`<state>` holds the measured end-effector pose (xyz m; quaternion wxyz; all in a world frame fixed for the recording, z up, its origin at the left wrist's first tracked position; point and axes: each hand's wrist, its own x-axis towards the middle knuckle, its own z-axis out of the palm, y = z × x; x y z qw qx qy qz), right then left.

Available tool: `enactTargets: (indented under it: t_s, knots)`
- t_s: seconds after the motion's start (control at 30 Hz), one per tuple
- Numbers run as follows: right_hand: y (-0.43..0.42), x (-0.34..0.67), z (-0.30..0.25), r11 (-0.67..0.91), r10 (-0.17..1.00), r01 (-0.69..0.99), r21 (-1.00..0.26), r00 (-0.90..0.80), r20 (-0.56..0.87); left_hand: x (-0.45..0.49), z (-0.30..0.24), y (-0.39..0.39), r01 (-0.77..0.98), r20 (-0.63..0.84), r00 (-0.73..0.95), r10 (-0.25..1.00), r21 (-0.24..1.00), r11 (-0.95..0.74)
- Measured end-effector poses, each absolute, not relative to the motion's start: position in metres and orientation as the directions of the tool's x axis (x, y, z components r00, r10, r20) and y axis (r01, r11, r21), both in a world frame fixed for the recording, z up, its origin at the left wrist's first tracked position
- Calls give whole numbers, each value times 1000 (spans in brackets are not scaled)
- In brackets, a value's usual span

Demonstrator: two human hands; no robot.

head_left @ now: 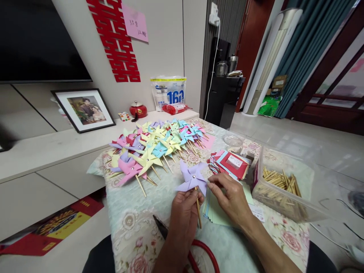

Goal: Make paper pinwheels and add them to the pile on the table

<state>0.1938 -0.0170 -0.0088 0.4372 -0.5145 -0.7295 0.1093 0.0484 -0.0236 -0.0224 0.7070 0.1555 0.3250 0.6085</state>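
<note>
My left hand [186, 210] is closed around the thin wooden stick [198, 208] of a lilac paper pinwheel [193, 177], held upright with its blades facing me. At the pinwheel's right blade is my right hand [229, 193], thumb and index finger slightly apart; whether the fingertips touch the paper I cannot tell. Beneath the right hand lies a stack of pale green and blue paper sheets [217, 210]. Red-handled scissors [206, 250] rest on the tablecloth, partly hidden by my left forearm. Many finished pinwheels [155, 146] in pink, yellow, blue and lilac are heaped farther back.
To the right stands a clear plastic box [284, 204] holding short wooden sticks [284, 184]. Coloured paper squares [223, 157] with a small white box [234, 162] lie beside it. Behind is a ledge with a framed photo [85, 110], a red pot [138, 110] and a plastic bag [168, 93].
</note>
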Motion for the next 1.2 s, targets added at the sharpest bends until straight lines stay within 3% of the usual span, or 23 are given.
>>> enactTargets:
  t_s: [0.17,0.33,0.7,0.87,1.2]
  knots:
    - [-21,186,-3,360,933,583,-729,-241,268,40,-27,-16,-772,-214,-16,977,624,124]
    - [-27,177,-9,290,924,579,-762,-378,64,38,-21,-15,-801,-198,-55,979,594,75]
    - [-27,174,-20,236,918,519,-821,-396,14,44,-17,-21,-784,-187,-5,982,611,112]
    - [-23,176,-17,207,956,561,-802,-289,45,40,-26,-17,-826,-204,41,978,543,148]
    - [-12,182,4,244,969,627,-740,-194,154,40,-41,-14,-757,-443,-12,896,589,281]
